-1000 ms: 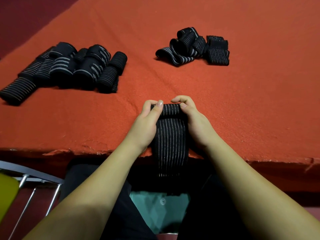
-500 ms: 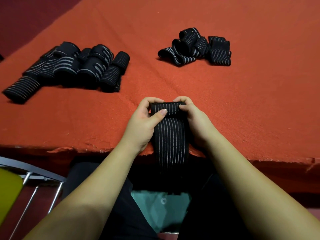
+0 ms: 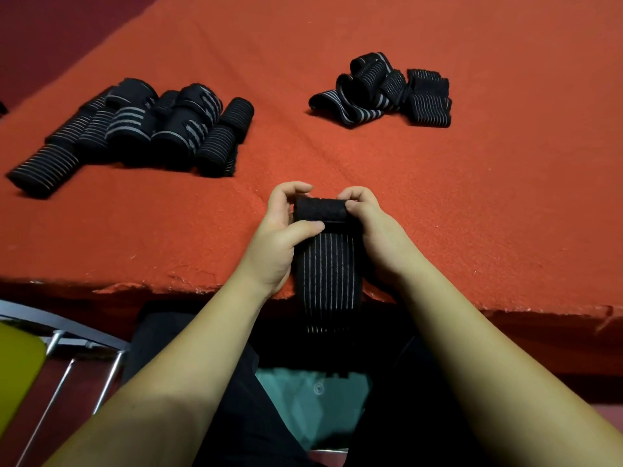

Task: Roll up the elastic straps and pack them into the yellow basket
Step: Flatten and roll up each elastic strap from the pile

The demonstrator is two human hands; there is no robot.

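Currently mid-roll on one elastic strap (image 3: 328, 261); all places below are given relative to it, read left to right. Far left and below, a yellow shape (image 3: 17, 372) beside a metal frame (image 3: 67, 335) shows at the picture's edge; it may be the yellow basket, but too little is in view to tell. Up and to the left lies a pile of rolled straps (image 3: 135, 129), well apart from the strap. The left hand (image 3: 276, 244) grips the left end of the started roll, fingers curled over the top, thumb pressed across the front just below the roll. The roll itself sits at the strap's far end; the flat striped tail runs back toward the person and hangs over the tabletop (image 3: 472, 214) edge, its end lost in shadow. The right hand (image 3: 377, 237) grips the right end likewise, fingers curled over, thumb tip against the roll's side. Up and to the right, a loose heap of unrolled straps (image 3: 387, 92), well apart. Judgement: rolling has only begun, most of the length unwound. The next move calls for even turns toward the person, both ends kept level so the roll does not cone. The frayed tabletop edge under the tail could snag it. Open cloth lies on every side, so there is room to work.
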